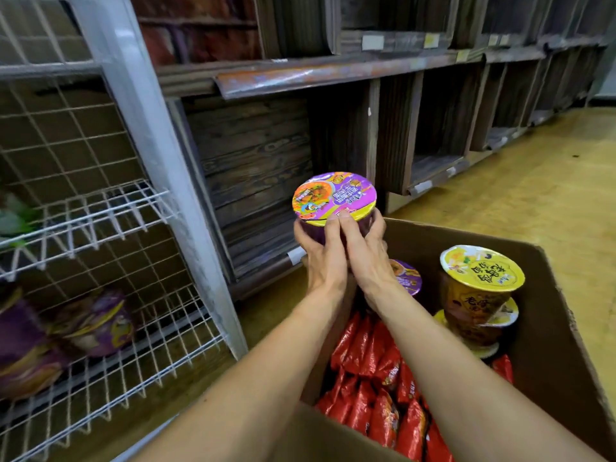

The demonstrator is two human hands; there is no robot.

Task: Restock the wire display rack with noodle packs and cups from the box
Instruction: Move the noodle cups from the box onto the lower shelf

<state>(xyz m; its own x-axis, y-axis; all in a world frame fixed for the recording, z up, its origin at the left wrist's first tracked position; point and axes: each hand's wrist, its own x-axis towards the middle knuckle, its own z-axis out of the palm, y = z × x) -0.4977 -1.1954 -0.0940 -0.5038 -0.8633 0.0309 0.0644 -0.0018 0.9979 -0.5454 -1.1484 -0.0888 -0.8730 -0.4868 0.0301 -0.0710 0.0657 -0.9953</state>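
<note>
Both hands hold a purple noodle cup (334, 197) upright above the far left corner of the cardboard box (563, 345). My left hand (321, 253) grips its left side and my right hand (365, 251) grips its right side, fingers curled up to the lid rim. Inside the box lie several red noodle packs (376, 388), another purple cup (406, 276) and stacked yellow cups (480, 288). The white wire display rack (110, 208) stands at the left, with purple cups (95, 323) on its lower shelf.
Dark wooden shelving (433, 135) with bare compartments runs along the back. A grey metal post (173, 181) forms the rack's right edge. Yellowish floor (533, 195) stretches to the right of the box. Something green (13, 218) sits on the rack's middle shelf.
</note>
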